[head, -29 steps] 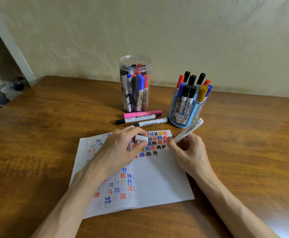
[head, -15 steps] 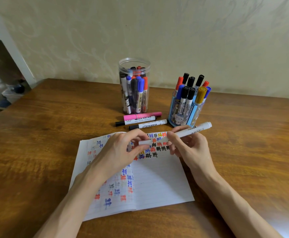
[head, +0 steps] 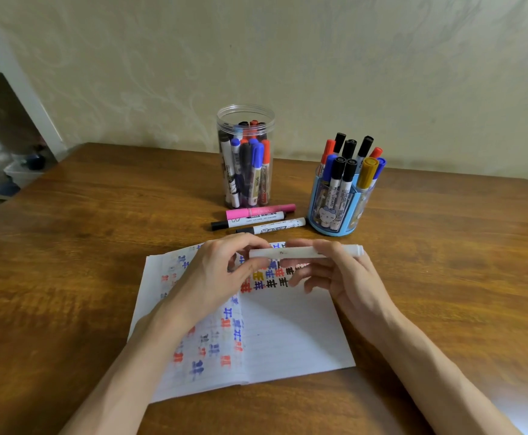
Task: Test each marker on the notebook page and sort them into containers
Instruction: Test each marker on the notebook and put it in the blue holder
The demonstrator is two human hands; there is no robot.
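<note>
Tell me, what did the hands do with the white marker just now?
The right hand lifted the white marker off the notebook and turned it level. The left hand brought the cap to its tip; cap and marker now look joined, each hand still pinching its own part. The three loose markers, clear jar and blue holder stayed put.

White marker (head: 300,253); blue holder (head: 315,211); notebook (head: 288,334) marks red, blue, perhaps yellow.

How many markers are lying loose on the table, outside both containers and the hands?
3, side by side between the clear jar and the notebook: pink marker farthest, middle black-capped marker, nearest black-capped marker. None looks hidden.
</note>
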